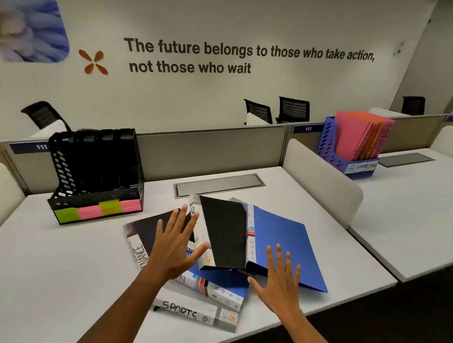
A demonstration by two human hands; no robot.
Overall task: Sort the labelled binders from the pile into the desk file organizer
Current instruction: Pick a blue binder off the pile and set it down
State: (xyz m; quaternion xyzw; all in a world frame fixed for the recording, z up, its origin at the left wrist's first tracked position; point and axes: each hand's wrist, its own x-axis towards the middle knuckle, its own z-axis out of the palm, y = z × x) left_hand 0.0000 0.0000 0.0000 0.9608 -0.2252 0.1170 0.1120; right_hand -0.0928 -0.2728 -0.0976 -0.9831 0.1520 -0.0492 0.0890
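Note:
A loose pile of binders lies on the white desk [54, 280]. On top rests a black binder [224, 232]; beside it a blue binder [284, 243] leans to the right. A binder marked SPORTS [192, 313] lies at the near edge of the pile, and a black one with a spine ending in "NANCE" [138, 250] sits at the left. My left hand [174, 247] hovers flat over the pile's left side with spread fingers. My right hand [279, 283] is spread over the blue binder's near corner. The black desk file organizer [95, 174] stands at the back left, its slots fronted by green and pink labels.
A blue organizer [354, 150] with pink and orange folders stands on the neighbouring desk at the right, beyond a rounded white divider [323, 182]. A grey cable hatch [219, 184] sits behind the pile. Low partitions close off the back; black chairs stand beyond them.

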